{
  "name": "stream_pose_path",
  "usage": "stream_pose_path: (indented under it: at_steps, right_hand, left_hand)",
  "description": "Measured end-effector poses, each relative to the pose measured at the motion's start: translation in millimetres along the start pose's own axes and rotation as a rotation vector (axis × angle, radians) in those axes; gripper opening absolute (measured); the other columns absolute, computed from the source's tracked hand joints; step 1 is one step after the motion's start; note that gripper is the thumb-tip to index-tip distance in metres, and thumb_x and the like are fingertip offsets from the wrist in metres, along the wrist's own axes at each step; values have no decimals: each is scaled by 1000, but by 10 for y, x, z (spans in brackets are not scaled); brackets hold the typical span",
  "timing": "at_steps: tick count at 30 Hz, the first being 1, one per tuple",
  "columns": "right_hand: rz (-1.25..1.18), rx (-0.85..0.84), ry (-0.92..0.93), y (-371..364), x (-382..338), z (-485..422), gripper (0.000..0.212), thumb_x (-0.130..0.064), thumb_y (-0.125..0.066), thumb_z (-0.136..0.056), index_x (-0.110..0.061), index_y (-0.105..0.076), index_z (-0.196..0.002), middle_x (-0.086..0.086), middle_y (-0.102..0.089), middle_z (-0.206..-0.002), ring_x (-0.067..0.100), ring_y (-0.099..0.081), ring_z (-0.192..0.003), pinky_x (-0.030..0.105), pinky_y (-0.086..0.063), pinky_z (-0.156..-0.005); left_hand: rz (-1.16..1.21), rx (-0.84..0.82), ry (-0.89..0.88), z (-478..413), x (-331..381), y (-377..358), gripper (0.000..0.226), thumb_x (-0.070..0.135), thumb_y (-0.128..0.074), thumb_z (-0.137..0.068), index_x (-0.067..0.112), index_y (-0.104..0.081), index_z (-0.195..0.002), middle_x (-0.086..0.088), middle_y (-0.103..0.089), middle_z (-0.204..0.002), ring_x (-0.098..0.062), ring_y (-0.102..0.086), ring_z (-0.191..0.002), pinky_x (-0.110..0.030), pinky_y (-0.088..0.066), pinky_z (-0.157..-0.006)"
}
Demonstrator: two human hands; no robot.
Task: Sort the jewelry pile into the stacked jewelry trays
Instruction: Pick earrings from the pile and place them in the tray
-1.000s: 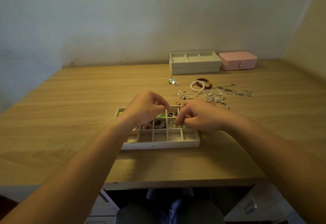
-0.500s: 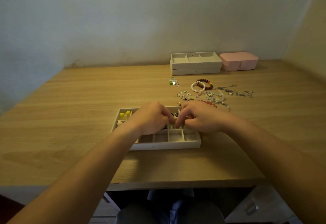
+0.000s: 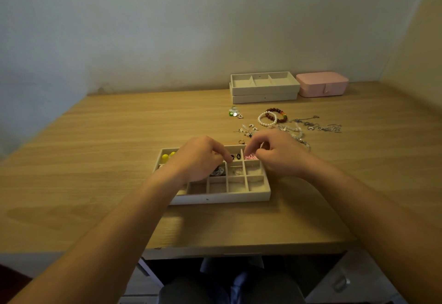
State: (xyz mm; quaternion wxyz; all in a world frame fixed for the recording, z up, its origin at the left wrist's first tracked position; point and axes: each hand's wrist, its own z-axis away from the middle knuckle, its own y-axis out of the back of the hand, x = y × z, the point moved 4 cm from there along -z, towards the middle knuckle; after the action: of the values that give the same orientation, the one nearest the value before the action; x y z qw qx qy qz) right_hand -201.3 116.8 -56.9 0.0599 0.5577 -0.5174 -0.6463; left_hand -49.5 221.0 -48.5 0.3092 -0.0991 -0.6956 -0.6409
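Just below the middle of the frame, the left hand (image 3: 199, 159) rests curled over the near tray (image 3: 222, 197), fingertips pinched toward a cell with dark studs (image 3: 235, 156); whether it holds anything I cannot tell. Right of it, the right hand (image 3: 277, 153) hovers over the tray's upper right corner, thumb and forefinger drawn close above a pink piece (image 3: 250, 157), likely setting down something too small to make out. Both hands probably work close together because the cells are narrow. Yellow beads (image 3: 168, 156) fill the upper left cell. Above and right of the hands the jewelry pile (image 3: 294, 124) lies scattered near them, with a pearl bracelet (image 3: 267, 119) and silver chains (image 3: 320, 125). Well beyond, upper right of centre, the stacked trays (image 3: 264, 87) stand beside a pink box (image 3: 321, 84) on the desk (image 3: 95, 160).
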Motion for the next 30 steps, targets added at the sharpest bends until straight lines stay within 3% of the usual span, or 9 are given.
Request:
stream_pose_path:
  at_steps: [5, 8, 11, 13, 16, 18, 23, 27, 30]
  right_hand:
    - [-64, 93, -86, 51, 91, -35, 33, 1, -53, -91, -22, -76, -89, -11, -68, -95, 2, -61, -91, 24, -49, -77]
    - [-120, 171, -153, 91, 182, -65, 34, 2, -51, -92, -22, -74, -90, -7, -67, -105, 8, -61, -103, 26, -48, -85]
    - [-151, 237, -213, 131, 267, -103, 33, 0, -52, -93, -24, -73, -89, -5, -67, -105, 12, -60, -100, 32, -51, -89]
    - [-154, 247, -232, 146, 308, -145, 29, -2, -55, -93, -25, -73, -92, -6, -67, -101, 11, -61, -96, 33, -53, -90]
    - [-127, 241, -210, 154, 316, -263, 22, -6, -61, -95, -21, -75, -102, -7, -68, -102, 7, -60, -95, 20, -49, -78]
    - [-74, 223, -177, 140, 302, -376, 18, -10, -66, -96, -20, -76, -106, -9, -66, -100, 5, -60, -96, 13, -44, -71]
    - [44, 162, -198, 57, 292, -644, 9, -17, -73, -92, -20, -77, -99, -5, -72, -99, 7, -64, -92, 23, -53, -77]
    - [109, 98, -234, 5, 270, -767, 8, -16, -75, -90, -19, -79, -96, -6, -70, -93, 7, -64, -88, 21, -49, -69]
    - [169, 25, -243, -48, 256, -825, 9, -19, -78, -88, -18, -79, -97, -6, -70, -95, 8, -63, -90, 24, -50, -74]
  left_hand:
    - [-96, -40, -15, 15, 75, -48, 34, 14, -52, -92, 34, -78, -85, 15, -62, -67, -5, -49, -55, -23, -34, -50]
    - [-93, -35, -15, -2, 96, -58, 31, 15, -53, -93, 32, -79, -87, 15, -60, -64, -6, -50, -55, -23, -35, -51]
    - [17, 32, -27, -49, 95, 2, 27, 16, -55, -94, 28, -78, -88, 10, -64, -66, -6, -47, -49, -22, -37, -50]
    - [-18, 75, -33, -101, 92, 6, 21, 19, -58, -94, 29, -76, -95, 11, -62, -78, -5, -52, -61, -24, -43, -57]
    - [-165, 122, -38, -204, 81, -65, 14, 31, -62, -94, 34, -70, -106, 8, -58, -101, -13, -56, -91, -33, -51, -79]
    - [-241, 127, -38, -265, 80, -114, 20, 41, -61, -95, 36, -69, -113, 8, -58, -108, -16, -54, -101, -38, -51, -89]
    - [-311, 179, -49, -361, 106, -63, 19, 30, -59, -98, 39, -72, -108, 17, -69, -107, -11, -58, -103, -43, -45, -100]
    - [-399, 124, -49, -465, 82, -11, 26, 18, -63, -94, 42, -71, -99, 17, -70, -101, -11, -60, -101, -45, -45, -99]
    - [-405, 73, -48, -548, 60, 53, 27, 16, -66, -92, 43, -69, -92, 17, -68, -96, -11, -61, -96, -44, -50, -97]
